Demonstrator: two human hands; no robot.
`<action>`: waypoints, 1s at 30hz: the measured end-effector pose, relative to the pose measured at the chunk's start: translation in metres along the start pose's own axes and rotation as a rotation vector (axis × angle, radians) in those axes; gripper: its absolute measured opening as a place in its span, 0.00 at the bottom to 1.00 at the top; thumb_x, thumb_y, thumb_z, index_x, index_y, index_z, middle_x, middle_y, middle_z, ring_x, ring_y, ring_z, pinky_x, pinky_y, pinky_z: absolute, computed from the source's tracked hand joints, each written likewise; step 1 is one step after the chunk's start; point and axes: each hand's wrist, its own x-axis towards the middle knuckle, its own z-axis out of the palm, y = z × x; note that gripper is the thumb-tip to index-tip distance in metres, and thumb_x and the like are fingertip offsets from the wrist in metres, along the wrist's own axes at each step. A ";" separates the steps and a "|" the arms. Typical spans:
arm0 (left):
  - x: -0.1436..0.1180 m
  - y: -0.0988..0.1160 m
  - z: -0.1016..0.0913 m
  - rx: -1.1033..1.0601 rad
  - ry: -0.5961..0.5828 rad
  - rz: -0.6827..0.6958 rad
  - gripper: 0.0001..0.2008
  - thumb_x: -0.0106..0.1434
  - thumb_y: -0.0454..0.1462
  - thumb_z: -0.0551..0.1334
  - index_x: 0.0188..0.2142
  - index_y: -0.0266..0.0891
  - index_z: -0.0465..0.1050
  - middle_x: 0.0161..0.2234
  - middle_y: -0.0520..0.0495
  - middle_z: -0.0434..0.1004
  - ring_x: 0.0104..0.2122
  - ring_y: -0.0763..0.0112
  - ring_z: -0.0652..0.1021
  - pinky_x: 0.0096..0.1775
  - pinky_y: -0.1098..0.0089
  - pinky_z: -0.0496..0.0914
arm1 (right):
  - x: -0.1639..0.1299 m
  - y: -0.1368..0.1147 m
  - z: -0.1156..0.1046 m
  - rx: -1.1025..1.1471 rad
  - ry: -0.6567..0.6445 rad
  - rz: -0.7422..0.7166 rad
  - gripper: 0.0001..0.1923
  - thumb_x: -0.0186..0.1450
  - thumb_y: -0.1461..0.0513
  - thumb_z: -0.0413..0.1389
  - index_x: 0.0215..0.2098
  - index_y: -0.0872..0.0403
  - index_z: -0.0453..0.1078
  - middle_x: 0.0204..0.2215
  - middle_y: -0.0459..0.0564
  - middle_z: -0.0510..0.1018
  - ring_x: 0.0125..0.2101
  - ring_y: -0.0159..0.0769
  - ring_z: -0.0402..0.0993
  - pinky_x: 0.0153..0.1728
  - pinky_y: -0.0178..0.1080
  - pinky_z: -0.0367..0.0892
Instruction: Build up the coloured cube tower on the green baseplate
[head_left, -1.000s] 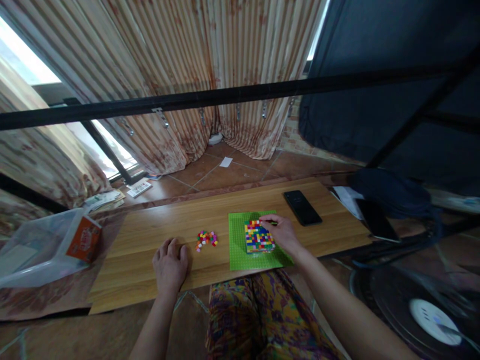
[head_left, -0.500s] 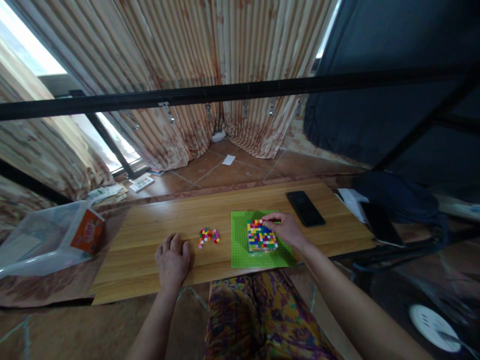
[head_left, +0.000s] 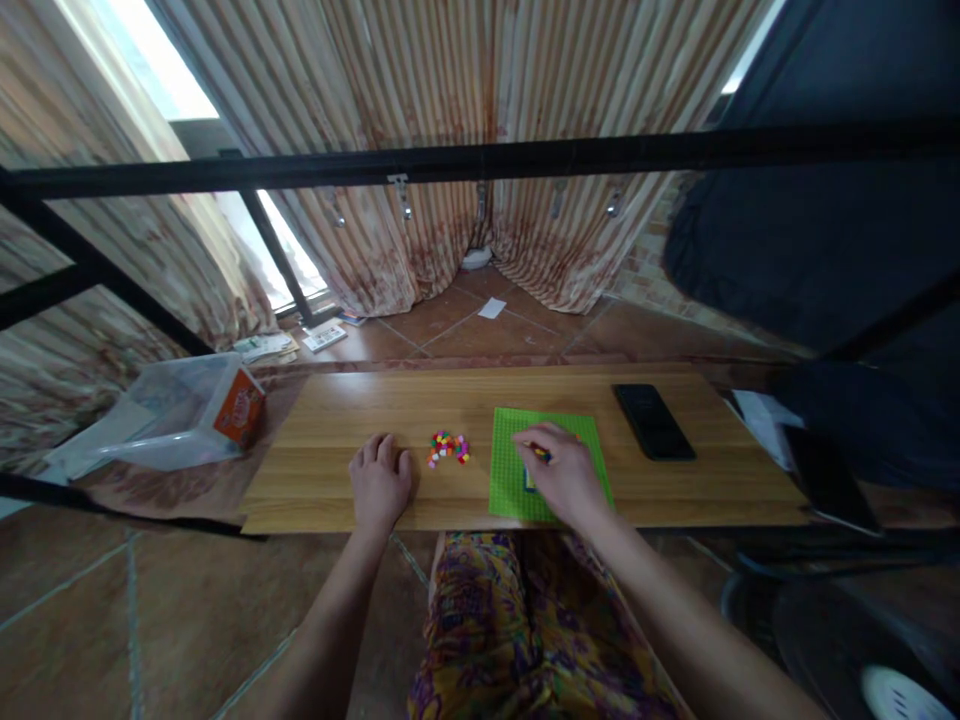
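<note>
My left hand (head_left: pixel 379 482) lies palm down on the wooden board, fingers stretched out, just left of a small pile of loose coloured toy bricks (head_left: pixel 448 449). My right hand (head_left: pixel 562 468) is over the green baseplate (head_left: pixel 510 490), its thumb and fingers drawn together in a pinch. Whatever is between those fingertips is too small to make out. Beneath that hand sits the multicoloured brick block (head_left: pixel 529 481); most of it is hidden, with only bits showing at the left and between the fingers.
A black phone (head_left: pixel 653 421) lies on the wooden board (head_left: pixel 337 400), right of the baseplate. Off its left end stands a clear plastic box (head_left: pixel 180 400) with an orange label. A dark rail (head_left: pixel 450 162) crosses beyond the board, with curtains behind. Another dark device (head_left: pixel 832 480) lies at the right.
The view has swung left, so everything sits further right in the picture. My right hand has shifted from the block's far right edge to over the block, covering most of it. My left hand stays flat.
</note>
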 end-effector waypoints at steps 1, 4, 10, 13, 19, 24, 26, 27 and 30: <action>0.000 0.000 0.000 -0.001 0.002 0.003 0.18 0.66 0.42 0.54 0.51 0.36 0.72 0.53 0.35 0.73 0.54 0.51 0.72 0.56 0.53 0.64 | -0.001 -0.009 0.011 -0.020 -0.066 -0.042 0.10 0.66 0.62 0.54 0.35 0.49 0.78 0.35 0.48 0.79 0.38 0.36 0.74 0.43 0.39 0.66; 0.000 0.001 -0.001 -0.006 -0.002 0.001 0.19 0.66 0.42 0.54 0.51 0.35 0.72 0.53 0.35 0.73 0.54 0.51 0.71 0.56 0.53 0.64 | -0.002 -0.024 0.044 -0.115 -0.220 -0.064 0.11 0.66 0.66 0.53 0.34 0.50 0.78 0.34 0.48 0.78 0.38 0.36 0.72 0.44 0.38 0.65; 0.000 0.002 -0.003 -0.021 -0.010 -0.007 0.19 0.66 0.42 0.55 0.51 0.34 0.73 0.53 0.35 0.74 0.54 0.51 0.71 0.56 0.53 0.64 | 0.005 -0.020 0.083 -0.265 -0.376 -0.028 0.12 0.66 0.67 0.52 0.37 0.51 0.78 0.37 0.51 0.77 0.42 0.38 0.70 0.47 0.38 0.63; 0.000 0.002 -0.002 -0.023 -0.002 -0.009 0.19 0.66 0.42 0.55 0.51 0.34 0.73 0.53 0.34 0.74 0.54 0.50 0.71 0.55 0.53 0.65 | 0.007 -0.014 0.089 -0.305 -0.407 -0.023 0.12 0.65 0.68 0.52 0.38 0.51 0.77 0.39 0.50 0.77 0.43 0.38 0.69 0.47 0.37 0.62; 0.000 0.002 -0.001 -0.022 -0.015 -0.021 0.19 0.66 0.42 0.55 0.51 0.34 0.73 0.53 0.35 0.73 0.54 0.50 0.72 0.56 0.52 0.64 | 0.007 -0.008 0.092 -0.288 -0.394 -0.016 0.10 0.65 0.68 0.53 0.37 0.51 0.76 0.38 0.50 0.77 0.42 0.37 0.70 0.46 0.37 0.62; 0.000 0.003 -0.002 -0.025 -0.019 -0.024 0.19 0.66 0.42 0.55 0.51 0.35 0.73 0.53 0.35 0.73 0.54 0.50 0.71 0.56 0.52 0.64 | 0.002 -0.016 0.084 -0.208 -0.319 0.004 0.08 0.66 0.66 0.54 0.37 0.51 0.75 0.37 0.49 0.77 0.40 0.36 0.72 0.42 0.37 0.64; 0.000 0.003 -0.002 -0.028 -0.014 -0.025 0.18 0.66 0.42 0.55 0.50 0.35 0.73 0.53 0.35 0.73 0.54 0.51 0.72 0.55 0.52 0.65 | -0.001 -0.022 0.074 -0.107 -0.260 -0.011 0.07 0.66 0.65 0.54 0.35 0.51 0.74 0.35 0.48 0.77 0.38 0.35 0.73 0.40 0.37 0.65; 0.000 0.003 -0.002 -0.029 -0.012 -0.024 0.18 0.66 0.42 0.54 0.50 0.35 0.73 0.53 0.35 0.74 0.53 0.50 0.72 0.55 0.52 0.65 | -0.002 -0.025 0.067 -0.040 -0.222 -0.024 0.07 0.66 0.64 0.55 0.34 0.50 0.74 0.34 0.47 0.77 0.37 0.35 0.73 0.40 0.37 0.66; 0.000 0.002 -0.003 -0.026 -0.003 -0.013 0.18 0.66 0.42 0.54 0.50 0.35 0.73 0.52 0.35 0.74 0.53 0.50 0.72 0.55 0.53 0.65 | -0.006 -0.028 0.042 0.148 -0.107 -0.021 0.08 0.67 0.61 0.54 0.33 0.50 0.75 0.33 0.46 0.77 0.35 0.33 0.73 0.38 0.37 0.67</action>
